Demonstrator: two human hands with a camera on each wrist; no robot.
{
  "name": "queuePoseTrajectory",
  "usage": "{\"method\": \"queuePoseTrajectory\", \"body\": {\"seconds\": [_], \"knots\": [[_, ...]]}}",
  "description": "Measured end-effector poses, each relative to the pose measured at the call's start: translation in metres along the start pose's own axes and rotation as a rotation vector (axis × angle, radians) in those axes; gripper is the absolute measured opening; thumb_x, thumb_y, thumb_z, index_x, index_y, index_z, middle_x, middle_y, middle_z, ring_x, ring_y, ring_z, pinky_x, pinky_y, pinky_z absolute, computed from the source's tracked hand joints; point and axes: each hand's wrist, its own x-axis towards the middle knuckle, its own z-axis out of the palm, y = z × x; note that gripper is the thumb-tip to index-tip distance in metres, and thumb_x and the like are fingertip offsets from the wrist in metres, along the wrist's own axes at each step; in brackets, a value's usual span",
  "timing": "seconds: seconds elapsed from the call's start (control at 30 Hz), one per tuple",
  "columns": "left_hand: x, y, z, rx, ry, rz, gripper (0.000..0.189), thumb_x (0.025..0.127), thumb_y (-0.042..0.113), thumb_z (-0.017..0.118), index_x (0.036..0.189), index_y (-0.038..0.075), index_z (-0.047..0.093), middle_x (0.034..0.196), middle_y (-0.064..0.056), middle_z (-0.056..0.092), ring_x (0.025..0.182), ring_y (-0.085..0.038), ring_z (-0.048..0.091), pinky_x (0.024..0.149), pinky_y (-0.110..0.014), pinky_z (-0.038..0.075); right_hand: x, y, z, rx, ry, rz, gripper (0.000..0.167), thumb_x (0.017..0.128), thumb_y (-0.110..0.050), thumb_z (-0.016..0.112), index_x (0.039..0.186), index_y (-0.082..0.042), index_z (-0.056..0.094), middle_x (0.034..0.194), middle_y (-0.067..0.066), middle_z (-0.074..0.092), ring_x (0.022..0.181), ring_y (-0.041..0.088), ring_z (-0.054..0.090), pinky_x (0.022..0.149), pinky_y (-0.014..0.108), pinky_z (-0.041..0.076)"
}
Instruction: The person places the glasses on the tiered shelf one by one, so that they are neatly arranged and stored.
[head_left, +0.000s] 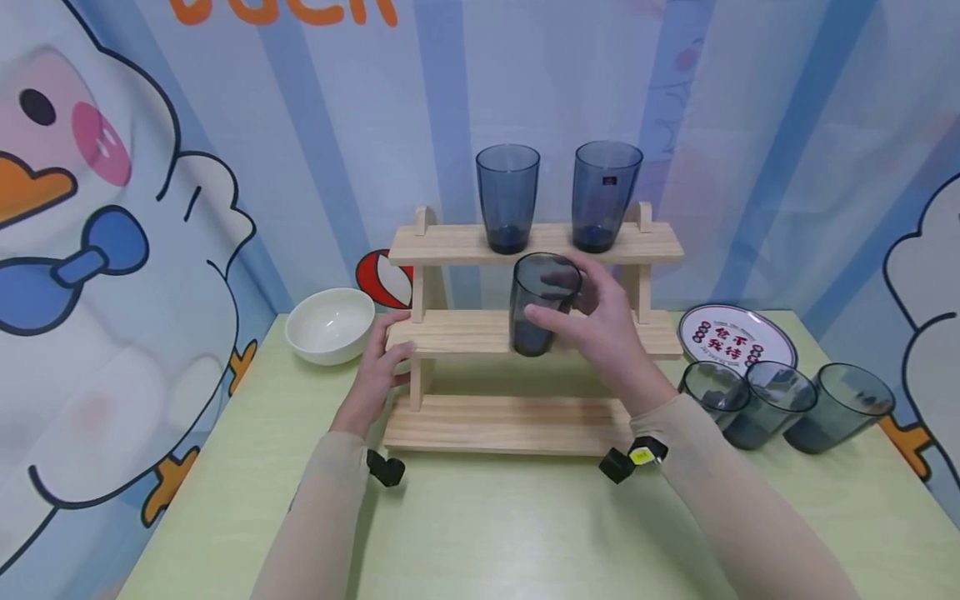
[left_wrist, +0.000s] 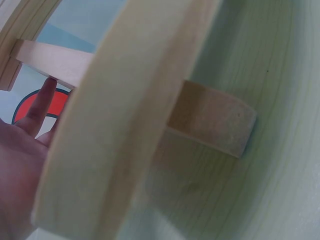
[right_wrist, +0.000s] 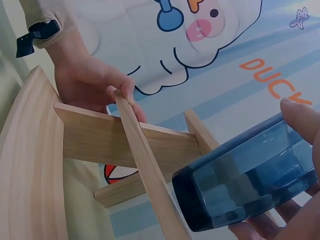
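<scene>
In the head view a wooden three-tier shelf [head_left: 465, 421] stands on the table. My right hand [head_left: 603, 325] grips a blue-grey drinking glass [head_left: 531, 321] near its rim, thumb in front and fingers behind, in front of the middle board. The right wrist view shows the same glass [right_wrist: 245, 175] tilted, its base close to a board's edge; contact there is unclear. My left hand [head_left: 378, 367] holds the left end of the middle board, thumb and fingers about its edge. Two more glasses, a left one [head_left: 507, 196] and a right one [head_left: 606, 196], stand upright on the top board.
A white bowl [head_left: 330, 327] sits left of the shelf. To the right lie a plate with red characters [head_left: 738, 335] and three glasses in a row, the outermost glass [head_left: 840, 408] near the table's right side. A printed duck curtain [head_left: 360, 125] hangs behind.
</scene>
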Motion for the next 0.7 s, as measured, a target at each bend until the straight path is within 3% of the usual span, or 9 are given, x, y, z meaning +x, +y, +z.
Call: {"method": "queuePoseTrajectory", "body": {"seconds": [0.37,0.7], "knots": [[-0.001,0.002,0.001,-0.002,0.002,-0.001,0.053,0.102,0.023,0.055,0.153,0.028,0.041,0.159,-0.013,0.040,0.132,-0.041,0.051,0.102,-0.071,0.045,0.018,0.006,0.013,0.060,-0.026,-0.008,0.070,0.087,-0.015,0.087,0.148,-0.022,0.054,0.142,0.012,0.062,0.131,0.033,0.060,0.097,0.036,0.055],[-0.001,0.001,0.001,0.003,0.006,-0.007,0.053,0.103,0.022,0.054,0.155,0.027,0.040,0.161,-0.014,0.038,0.135,-0.042,0.049,0.104,-0.073,0.043,0.025,0.003,0.020,0.001,-0.046,0.044,0.079,0.086,-0.021,0.088,0.154,-0.022,0.047,0.141,0.006,0.062,0.127,0.027,0.061,0.100,0.041,0.055]]}}
